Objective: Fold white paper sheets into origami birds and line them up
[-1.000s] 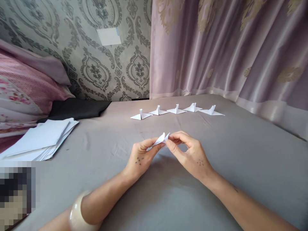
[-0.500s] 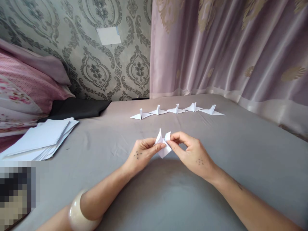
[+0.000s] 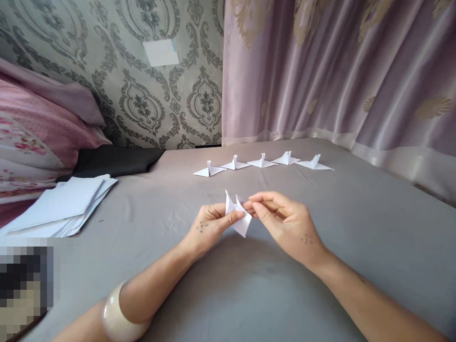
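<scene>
My left hand (image 3: 213, 225) pinches a small white paper crane (image 3: 241, 223) between thumb and fingers, a little above the grey sheet. Two narrow points of the folded paper stand up, and a wider flap hangs down below the thumb. At its right side is my right hand (image 3: 285, 221), with the thumb lifted away and the fingers stretched toward the paper. The right fingertips are close beside the folded edge; whether they touch it I cannot tell. A cream bangle (image 3: 119, 316) circles my left forearm.
Several finished-looking paper cranes (image 3: 262, 162) stand in a row farther back on the grey sheet (image 3: 160, 190). A stack of white paper (image 3: 60, 202) lies at left, before a black cloth (image 3: 114, 159). Pink curtains (image 3: 285, 71) and patterned wallpaper (image 3: 142, 99) rise behind.
My right thumb and fingers have let go of the right-hand point and spread apart, drawing slightly right. The paper crane has turned and tilted in my left hand, its points now farther left.
</scene>
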### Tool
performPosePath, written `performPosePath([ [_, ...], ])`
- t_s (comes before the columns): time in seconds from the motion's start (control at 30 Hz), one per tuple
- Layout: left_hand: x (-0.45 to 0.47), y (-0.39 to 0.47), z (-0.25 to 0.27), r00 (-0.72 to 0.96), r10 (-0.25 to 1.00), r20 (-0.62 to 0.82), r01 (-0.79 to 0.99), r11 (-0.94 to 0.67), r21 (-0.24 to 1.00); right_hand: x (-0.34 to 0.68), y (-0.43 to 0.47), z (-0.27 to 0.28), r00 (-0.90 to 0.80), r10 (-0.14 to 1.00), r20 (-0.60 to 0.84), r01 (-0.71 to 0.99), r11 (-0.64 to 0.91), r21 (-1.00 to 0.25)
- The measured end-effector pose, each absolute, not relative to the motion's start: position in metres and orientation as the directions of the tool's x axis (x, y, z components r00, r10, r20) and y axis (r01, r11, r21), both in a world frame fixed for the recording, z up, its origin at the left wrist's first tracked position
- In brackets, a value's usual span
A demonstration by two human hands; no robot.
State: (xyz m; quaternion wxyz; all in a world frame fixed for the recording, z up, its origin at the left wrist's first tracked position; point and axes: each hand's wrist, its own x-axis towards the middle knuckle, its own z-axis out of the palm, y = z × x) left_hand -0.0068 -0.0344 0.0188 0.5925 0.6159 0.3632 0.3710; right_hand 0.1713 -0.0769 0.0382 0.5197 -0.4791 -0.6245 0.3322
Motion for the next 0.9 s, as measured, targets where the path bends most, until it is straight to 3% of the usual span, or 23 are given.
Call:
performPosePath([
  [0.13,-0.009,-0.033,0.018,0.435,0.899,0.06,-0.092,-0.022,0.996,0.174,-0.08,0.046,0.088,0.915,0.395,0.178,0.375,-0.91],
  [0.23,-0.009,-0.033,0.018,0.416,0.905,0.091,-0.17,-0.022,0.985,0.173,-0.081,0.046,0.086,0.87,0.486,0.269,0.449,-0.852],
  [0.43,-0.01,-0.034,0.02,0.419,0.902,0.103,-0.188,-0.025,0.982,0.168,-0.082,0.04,-0.076,0.746,0.662,0.447,0.619,-0.646],
  [0.9,-0.006,-0.038,0.025,0.389,0.919,0.071,-0.013,-0.072,0.997,0.166,-0.081,0.035,-0.153,0.827,0.541,0.468,0.543,-0.697],
])
